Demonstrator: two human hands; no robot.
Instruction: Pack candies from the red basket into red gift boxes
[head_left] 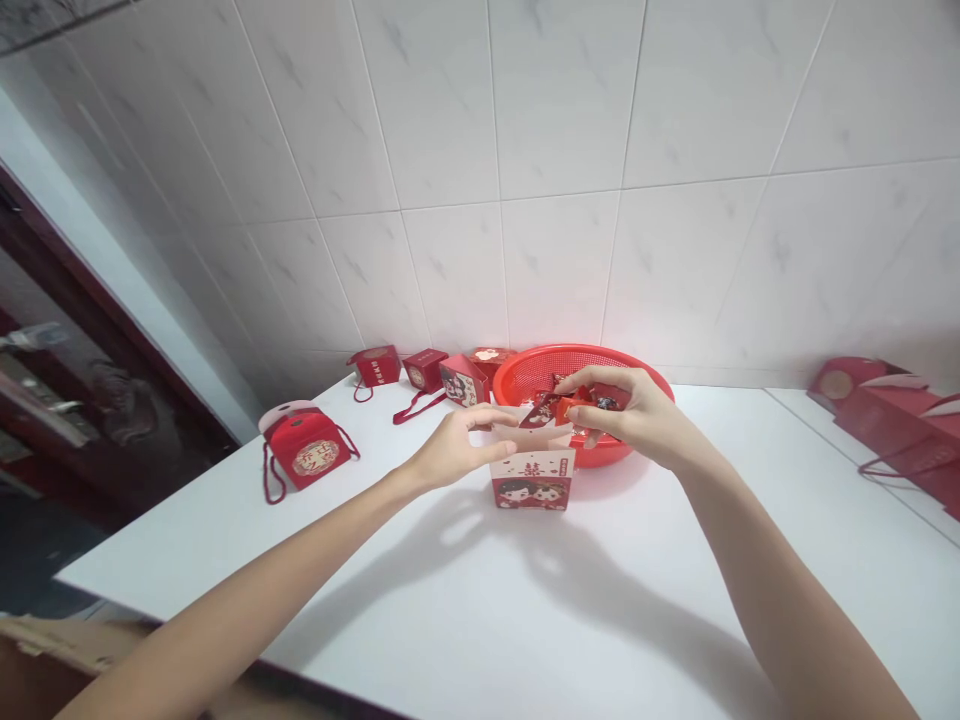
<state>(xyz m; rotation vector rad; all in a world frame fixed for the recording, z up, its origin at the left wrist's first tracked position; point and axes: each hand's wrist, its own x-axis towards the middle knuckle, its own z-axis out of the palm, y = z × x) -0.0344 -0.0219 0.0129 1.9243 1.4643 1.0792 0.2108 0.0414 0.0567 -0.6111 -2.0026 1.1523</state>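
An open-topped red and white box [532,480] with two cartoon faces stands upright on the white table [450,600]. My left hand [465,447] pinches the box's upper left edge, thumb in front and fingers behind. Just above the box's right side, my right hand [630,408] is closed on a small red wrapped packet [572,410]. Right behind the box sits a red plastic basket [637,365] holding several small wrapped pieces. My right hand partly covers the basket and its contents.
A red box with cord handles [315,448] stands at the left. Several small red boxes [426,370] line the wall side, one with a ribbon. More red boxes [900,425] lie at the far right. The tiled wall [562,260] rises behind.
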